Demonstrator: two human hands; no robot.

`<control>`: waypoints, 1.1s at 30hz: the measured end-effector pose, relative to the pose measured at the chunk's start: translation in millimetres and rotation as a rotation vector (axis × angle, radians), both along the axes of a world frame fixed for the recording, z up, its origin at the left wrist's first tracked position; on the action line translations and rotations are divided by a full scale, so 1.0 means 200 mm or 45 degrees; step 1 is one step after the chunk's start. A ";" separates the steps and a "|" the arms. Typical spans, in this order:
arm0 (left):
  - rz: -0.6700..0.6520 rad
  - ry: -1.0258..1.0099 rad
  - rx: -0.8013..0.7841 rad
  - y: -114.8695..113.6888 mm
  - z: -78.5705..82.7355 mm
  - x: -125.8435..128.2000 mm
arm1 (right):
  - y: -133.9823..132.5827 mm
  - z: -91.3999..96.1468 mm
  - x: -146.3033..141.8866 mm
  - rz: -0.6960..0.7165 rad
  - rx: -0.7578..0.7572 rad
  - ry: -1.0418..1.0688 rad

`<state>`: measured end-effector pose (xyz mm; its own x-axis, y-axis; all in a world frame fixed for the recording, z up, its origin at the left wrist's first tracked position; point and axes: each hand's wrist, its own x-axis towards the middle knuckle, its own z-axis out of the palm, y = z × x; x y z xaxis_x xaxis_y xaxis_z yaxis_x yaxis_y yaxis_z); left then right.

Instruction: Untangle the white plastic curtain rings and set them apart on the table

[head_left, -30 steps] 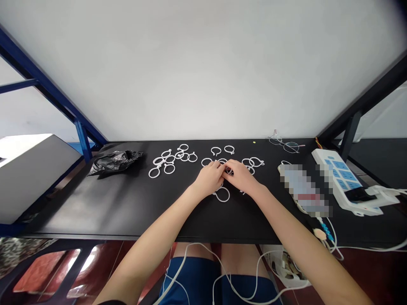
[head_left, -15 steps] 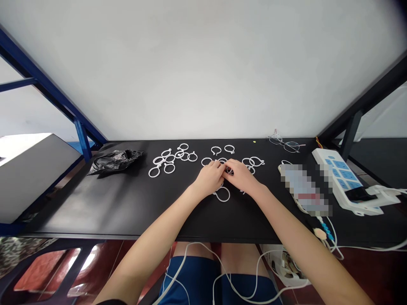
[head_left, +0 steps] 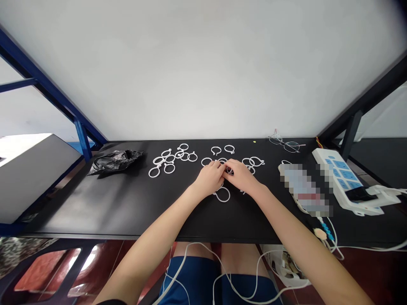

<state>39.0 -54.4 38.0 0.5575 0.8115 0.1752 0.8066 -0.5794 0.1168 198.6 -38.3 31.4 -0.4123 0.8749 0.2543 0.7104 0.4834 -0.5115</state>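
My left hand [head_left: 210, 177] and my right hand [head_left: 241, 174] meet over the middle of the black table, fingertips touching. Their fingers are closed in a pinch around a white plastic ring, which they mostly cover. Just below the hands lies a loose white ring [head_left: 223, 194]. Behind them are two more, one ring [head_left: 216, 150] with a gap in it and another [head_left: 229, 148] beside it. A few rings [head_left: 257, 161] lie to the right of my right hand. Farther left is a cluster of several white rings [head_left: 169, 168], each with a small clasp.
A crumpled black plastic bag [head_left: 116, 162] lies at the left. On the right are eyeglasses [head_left: 291, 146], a blurred phone [head_left: 305, 190] on a cable, and a white power strip [head_left: 343, 176] with plugs. White cables [head_left: 219, 262] hang over my lap.
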 end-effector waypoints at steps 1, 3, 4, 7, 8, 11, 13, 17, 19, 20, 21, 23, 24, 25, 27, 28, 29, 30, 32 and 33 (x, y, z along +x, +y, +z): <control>-0.001 -0.002 -0.001 0.00 0.00 0.00 | 0.00 0.00 0.00 -0.001 -0.002 0.001; -0.001 -0.006 -0.005 0.00 0.00 0.00 | 0.00 0.00 0.00 -0.003 -0.004 0.003; -0.001 -0.010 -0.006 0.00 0.00 0.00 | 0.00 0.00 0.00 -0.005 -0.003 0.007; -0.004 -0.017 -0.010 0.00 0.00 0.00 | 0.00 0.00 0.00 -0.007 0.006 0.018; -0.005 -0.018 -0.013 0.00 0.01 0.00 | 0.00 0.00 0.00 -0.007 0.010 0.021; -0.004 -0.031 -0.018 0.00 0.01 0.00 | 0.00 0.00 0.00 -0.008 0.016 0.030; -0.003 -0.043 -0.014 0.00 0.01 -0.01 | 0.00 0.00 0.00 -0.012 0.015 0.036; -0.005 -0.056 -0.011 0.00 0.01 -0.01 | 0.00 0.00 0.00 -0.021 0.011 0.049; -0.007 -0.065 -0.009 0.00 0.00 -0.01 | 0.00 0.01 0.00 -0.024 0.007 0.053; -0.008 -0.070 -0.007 0.00 0.00 -0.01 | 0.00 0.01 0.00 -0.024 0.007 0.055; -0.008 -0.075 -0.004 0.00 0.00 -0.01 | 0.00 0.01 0.00 -0.024 0.008 0.056; -0.009 -0.083 0.001 0.00 0.00 -0.01 | 0.00 0.01 0.00 -0.026 0.014 0.059; -0.009 -0.085 0.003 0.00 0.00 -0.01 | 0.00 0.01 0.00 -0.027 0.018 0.061; -0.010 -0.086 0.002 0.00 0.00 -0.01 | 0.00 0.01 0.00 -0.027 0.020 0.064; -0.011 -0.085 -0.002 0.00 0.00 -0.01 | -0.01 0.01 0.00 -0.027 0.022 0.069; -0.012 -0.084 -0.003 0.00 0.00 -0.01 | -0.01 0.01 0.00 -0.026 0.024 0.071; -0.013 -0.085 -0.003 0.00 0.00 -0.01 | -0.01 0.01 0.00 -0.024 0.024 0.073; -0.013 -0.086 -0.001 0.00 0.00 -0.01 | -0.01 0.01 0.00 -0.023 0.024 0.074; -0.012 -0.086 0.002 0.00 0.01 -0.01 | -0.01 0.01 0.00 -0.022 0.022 0.076; -0.011 -0.085 -0.001 0.00 0.01 -0.01 | -0.01 0.01 0.00 -0.023 0.021 0.077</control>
<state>37.4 -54.4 39.6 0.5520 0.8066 0.2114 0.7918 -0.5865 0.1706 198.6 -39.7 33.9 -0.3800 0.8775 0.2925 0.6872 0.4795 -0.5457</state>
